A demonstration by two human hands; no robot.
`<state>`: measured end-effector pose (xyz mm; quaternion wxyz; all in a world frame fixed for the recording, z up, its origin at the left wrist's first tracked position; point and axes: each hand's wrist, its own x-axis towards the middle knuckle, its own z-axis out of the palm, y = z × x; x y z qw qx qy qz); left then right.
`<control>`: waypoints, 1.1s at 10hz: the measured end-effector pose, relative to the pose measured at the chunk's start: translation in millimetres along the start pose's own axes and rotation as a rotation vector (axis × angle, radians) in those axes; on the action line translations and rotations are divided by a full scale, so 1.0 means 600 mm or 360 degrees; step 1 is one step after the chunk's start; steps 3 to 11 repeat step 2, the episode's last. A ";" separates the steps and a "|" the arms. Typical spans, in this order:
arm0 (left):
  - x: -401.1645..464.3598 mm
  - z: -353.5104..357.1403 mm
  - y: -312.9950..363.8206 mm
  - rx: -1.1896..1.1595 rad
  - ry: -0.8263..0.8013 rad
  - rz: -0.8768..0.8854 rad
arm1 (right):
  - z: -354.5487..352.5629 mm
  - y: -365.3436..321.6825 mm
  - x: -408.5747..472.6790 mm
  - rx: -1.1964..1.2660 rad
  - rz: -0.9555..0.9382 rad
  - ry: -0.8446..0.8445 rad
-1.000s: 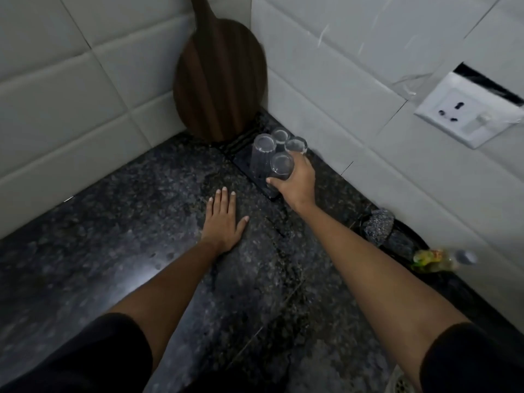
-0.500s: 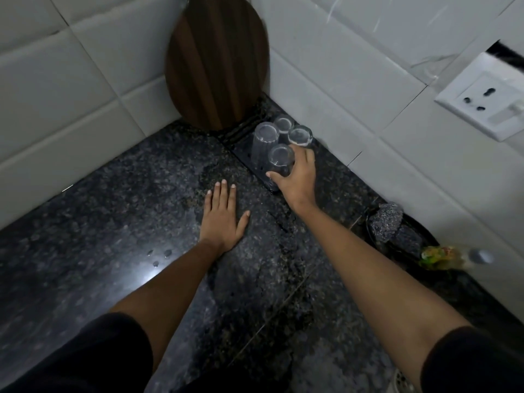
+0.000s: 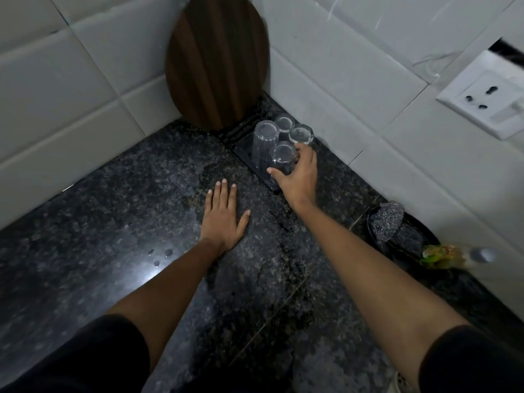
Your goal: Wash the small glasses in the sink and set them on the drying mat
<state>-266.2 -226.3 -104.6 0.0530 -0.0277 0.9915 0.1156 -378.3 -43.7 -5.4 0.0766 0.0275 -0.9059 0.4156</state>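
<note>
Several clear glasses stand upside down on a black drying mat [image 3: 241, 143] in the counter's back corner. My right hand [image 3: 297, 177] grips the nearest small glass [image 3: 282, 157], thumb on its left side and fingers round its right. Behind it stand a taller ribbed glass [image 3: 265, 140] and two more small glasses [image 3: 301, 133] [image 3: 284, 122]. My left hand [image 3: 224, 217] lies flat, fingers spread, on the dark granite counter [image 3: 113, 222] just left of the mat, holding nothing.
A round wooden board [image 3: 217, 61] leans in the tiled corner behind the mat. Steel scrubbers [image 3: 387, 219] sit in a dark dish at the right wall, beside a bottle with a green label [image 3: 442, 255]. A wall socket [image 3: 487, 95] is upper right. Water drops lie on the counter.
My right hand stays round the nearest small glass on the mat, its fingers now more curled about it. The left hand has not moved. The view has tilted slightly.
</note>
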 end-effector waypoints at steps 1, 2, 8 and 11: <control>0.001 0.007 -0.001 -0.0036 0.0039 0.0009 | -0.003 0.009 0.000 0.0085 -0.0033 -0.0007; 0.006 -0.002 -0.008 -0.0165 0.0058 -0.0001 | -0.006 0.017 -0.010 0.0125 -0.0065 -0.0046; 0.006 -0.002 -0.008 -0.0165 0.0058 -0.0001 | -0.006 0.017 -0.010 0.0125 -0.0065 -0.0046; 0.006 -0.002 -0.008 -0.0165 0.0058 -0.0001 | -0.006 0.017 -0.010 0.0125 -0.0065 -0.0046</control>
